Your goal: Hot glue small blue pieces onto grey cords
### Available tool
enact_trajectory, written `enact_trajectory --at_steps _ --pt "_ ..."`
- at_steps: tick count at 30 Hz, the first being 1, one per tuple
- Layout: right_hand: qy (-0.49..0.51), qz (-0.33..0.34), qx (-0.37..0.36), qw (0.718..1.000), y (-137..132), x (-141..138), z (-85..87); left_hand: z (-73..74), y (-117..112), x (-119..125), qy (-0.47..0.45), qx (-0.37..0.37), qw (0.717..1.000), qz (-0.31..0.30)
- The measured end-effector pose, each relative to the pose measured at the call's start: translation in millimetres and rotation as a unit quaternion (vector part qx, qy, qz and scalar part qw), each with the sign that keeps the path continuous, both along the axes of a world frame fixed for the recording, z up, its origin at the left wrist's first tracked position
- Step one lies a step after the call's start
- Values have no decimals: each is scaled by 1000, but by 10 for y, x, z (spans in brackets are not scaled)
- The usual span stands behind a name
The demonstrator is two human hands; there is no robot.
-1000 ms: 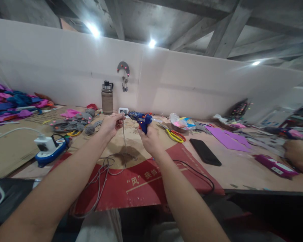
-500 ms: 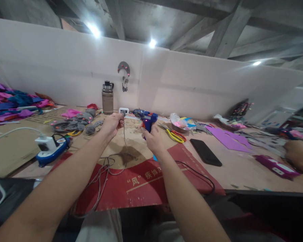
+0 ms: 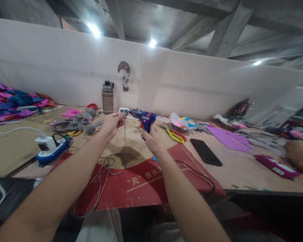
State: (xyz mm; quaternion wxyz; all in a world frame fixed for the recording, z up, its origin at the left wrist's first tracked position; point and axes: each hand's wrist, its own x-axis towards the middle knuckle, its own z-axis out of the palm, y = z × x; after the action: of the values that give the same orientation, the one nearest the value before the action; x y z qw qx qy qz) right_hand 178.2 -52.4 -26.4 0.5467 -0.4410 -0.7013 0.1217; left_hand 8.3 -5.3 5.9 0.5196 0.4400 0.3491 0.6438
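Observation:
My right hand [image 3: 153, 137] is wrapped round the handle of a blue glue gun [image 3: 146, 121], its nozzle pointing left and a small red light glowing on its side. My left hand [image 3: 112, 124] pinches a small grey piece [image 3: 125, 113], with grey yarn [image 3: 125, 134] hanging from the fingers. The glue gun's tip is right by this grey piece; whether they touch I cannot tell. Below, the yarn lies in loose loops over the red and tan board [image 3: 141, 193]. Left of my left hand is a grey yarn ball [image 3: 90, 129] near several grey felt pieces [image 3: 73, 123].
A bottle [image 3: 107, 98] stands by the white partition. On the left is a blue power strip [image 3: 53, 152]. Right of the glue gun lie yellow-handled pliers [image 3: 175, 136], a black phone [image 3: 205, 152], purple sheet [image 3: 227, 138] and magenta case [image 3: 277, 166]. Another person's hand [image 3: 299, 154] is at the far right.
The glue gun has moved slightly left, bringing its tip up to the grey piece. My left hand has shifted a little to the right.

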Motion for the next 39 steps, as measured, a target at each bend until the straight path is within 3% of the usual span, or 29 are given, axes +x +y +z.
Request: enact_trajectory --at_steps 3,7,18,39 --pt "24 13 -35 999 -7 -10 13 -15 11 -2 7 17 1000 -6" --pt "8 32 -23 999 5 -17 13 -21 9 7 27 28 999 -7" --pt "-33 -10 -6 999 -27 -24 21 -9 -10 15 40 40 998 13" --pt "-43 -16 -2 999 -37 -42 41 -22 9 18 56 42 997 15"
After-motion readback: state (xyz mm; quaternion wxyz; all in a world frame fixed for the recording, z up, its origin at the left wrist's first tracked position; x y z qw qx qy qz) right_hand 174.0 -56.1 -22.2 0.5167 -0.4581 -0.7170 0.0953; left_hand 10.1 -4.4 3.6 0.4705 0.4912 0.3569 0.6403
